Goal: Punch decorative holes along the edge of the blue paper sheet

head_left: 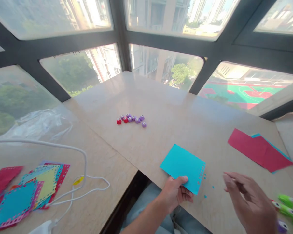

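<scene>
Blue card (182,164), beige tabletop (171,125), corner windows (158,19)

Likely a home, upper-floor window corner: dark grey window frames (123,39) meeting at an angle, smooth pale beige tabletop (161,104) beneath; outside, pale high-rise buildings (198,10), green-and-red sports court (238,92) far below.

The pale desk (180,113) is bordered by dark-framed windows (166,40); sunlit buildings (148,60) and trees (180,74) are seen outside.
</scene>
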`<state>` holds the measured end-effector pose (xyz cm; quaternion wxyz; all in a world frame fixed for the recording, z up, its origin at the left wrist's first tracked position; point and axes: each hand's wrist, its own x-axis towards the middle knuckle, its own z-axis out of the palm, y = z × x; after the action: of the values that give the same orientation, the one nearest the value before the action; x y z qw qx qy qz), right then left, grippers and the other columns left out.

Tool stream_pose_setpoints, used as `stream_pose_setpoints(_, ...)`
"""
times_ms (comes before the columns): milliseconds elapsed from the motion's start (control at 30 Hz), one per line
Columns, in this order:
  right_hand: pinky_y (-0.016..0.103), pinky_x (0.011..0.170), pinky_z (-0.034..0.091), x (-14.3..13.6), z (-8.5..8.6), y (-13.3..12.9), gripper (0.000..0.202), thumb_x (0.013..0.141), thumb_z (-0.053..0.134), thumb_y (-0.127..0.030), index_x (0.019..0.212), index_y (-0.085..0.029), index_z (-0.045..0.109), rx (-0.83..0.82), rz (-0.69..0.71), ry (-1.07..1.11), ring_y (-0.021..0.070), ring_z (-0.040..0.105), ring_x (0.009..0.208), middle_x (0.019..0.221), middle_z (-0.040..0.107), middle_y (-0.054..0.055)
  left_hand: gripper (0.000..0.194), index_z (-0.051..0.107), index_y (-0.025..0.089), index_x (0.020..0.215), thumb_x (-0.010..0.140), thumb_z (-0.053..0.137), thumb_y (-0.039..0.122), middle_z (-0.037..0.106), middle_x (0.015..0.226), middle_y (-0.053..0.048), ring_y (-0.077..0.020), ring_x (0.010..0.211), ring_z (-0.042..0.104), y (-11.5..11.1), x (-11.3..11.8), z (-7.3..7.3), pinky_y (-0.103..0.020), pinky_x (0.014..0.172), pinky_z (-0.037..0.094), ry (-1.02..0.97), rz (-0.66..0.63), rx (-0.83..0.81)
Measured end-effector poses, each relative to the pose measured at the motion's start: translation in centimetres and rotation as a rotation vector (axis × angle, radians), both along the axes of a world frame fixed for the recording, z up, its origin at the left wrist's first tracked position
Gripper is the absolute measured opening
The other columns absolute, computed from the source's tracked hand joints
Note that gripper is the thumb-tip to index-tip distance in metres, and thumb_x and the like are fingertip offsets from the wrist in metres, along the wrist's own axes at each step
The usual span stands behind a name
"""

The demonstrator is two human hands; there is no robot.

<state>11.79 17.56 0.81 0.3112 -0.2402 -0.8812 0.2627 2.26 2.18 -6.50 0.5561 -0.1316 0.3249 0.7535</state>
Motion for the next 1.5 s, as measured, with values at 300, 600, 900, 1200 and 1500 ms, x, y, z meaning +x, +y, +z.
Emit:
stream_pose_setpoints(300,0.033,0.071,0.048,-19.8,-0.8,-5.3,0.021,0.094,0.052,-0.028,0.111,-0.019,0.061,-0.146,0.635,-0.165,0.0156,0.057,0.069,0.106,0.063,0.009,0.046,0.064,0.005,0.073,0.058,0.076,0.047,0.061,0.064,-0.012,-0.0146,0.05,0.056,-0.8,-0.3,-0.6,-0.028,0.05,0.047,-0.022,-0.062,0.103)
stream_pose_setpoints(600,0.034,0.091,0.044,-29.5,-4.2,-7.3,0.052,0.085,0.057,-0.007,0.136,-0.015,0.052,0.012,0.659,-0.46,0.0265,0.057,0.107,0.125,0.056,0.015,0.042,0.063,0.007,0.078,0.057,0.069,0.043,0.059,0.063,-0.011,-0.0159,0.05,0.055,-0.4,0.0,-1.8,-0.031,0.051,0.045,-0.037,-0.087,0.132)
stream_pose_setpoints(900,0.029,0.078,0.042,-30.6,-4.8,-7.7,0.037,0.094,0.058,-0.015,0.131,-0.02,0.056,0.109,0.627,-0.589,0.0243,0.06,0.098,0.11,0.06,0.01,0.044,0.063,0.006,0.082,0.054,0.065,0.041,0.062,0.065,-0.011,-0.0159,0.051,0.057,-0.5,-0.4,-2.0,-0.029,0.05,0.047,-0.04,-0.149,0.157)
stream_pose_setpoints(1200,0.026,0.074,0.039,-31.1,-4.9,-7.2,0.022,0.087,0.069,-0.019,0.107,-0.016,0.062,0.095,0.658,-0.553,0.0197,0.058,0.091,0.109,0.058,0.007,0.044,0.062,0.006,0.077,0.052,0.067,0.041,0.062,0.066,-0.012,-0.0148,0.048,0.057,-0.5,-0.5,-1.3,-0.026,0.045,0.048,-0.054,-0.139,0.145)
stream_pose_setpoints(1500,0.025,0.072,0.037,-30.7,-4.6,-6.2,0.023,0.09,0.065,-0.022,0.112,-0.017,0.063,0.143,0.793,-0.611,0.0193,0.058,0.093,0.11,0.058,0.008,0.045,0.061,0.005,0.073,0.052,0.07,0.043,0.061,0.066,-0.013,-0.014,0.047,0.057,-0.5,-0.5,-1.1,-0.025,0.043,0.048,-0.075,-0.129,0.099)
